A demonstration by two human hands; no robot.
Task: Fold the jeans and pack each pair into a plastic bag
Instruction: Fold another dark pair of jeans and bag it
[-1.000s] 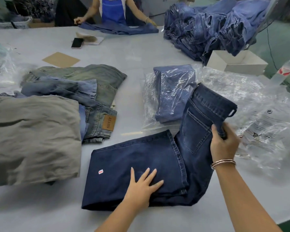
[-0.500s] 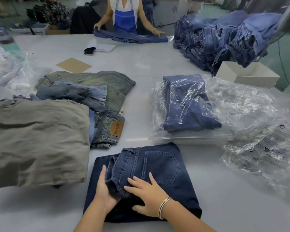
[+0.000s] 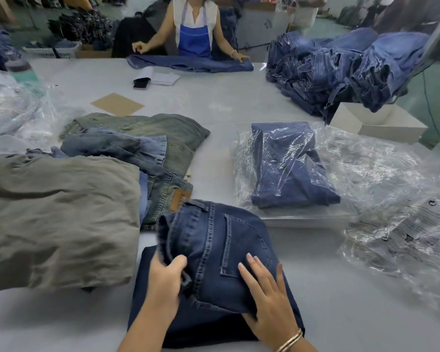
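Now dark jeans (image 3: 229,250) folded, back pocket up.

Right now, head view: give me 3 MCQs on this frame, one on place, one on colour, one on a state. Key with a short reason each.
1. Where does the bagged pair of blue jeans lie relative to the dark blue folded jeans under the hands?
A. beyond them, to the right
B. under them
C. to their left

2. What colour is the apron of the person across the table?
A. green
B. blue
C. red

3. What is the left hand doing?
A. lying flat on the bare table
B. holding a plastic bag
C. gripping the waistband edge of the dark jeans

Key: 1 A, the bagged pair sits farther off and rightward. 2 B, the apron is plainly blue. 3 C, its thumb and fingers curl round the denim edge, while the right hand rests flat on the jeans.
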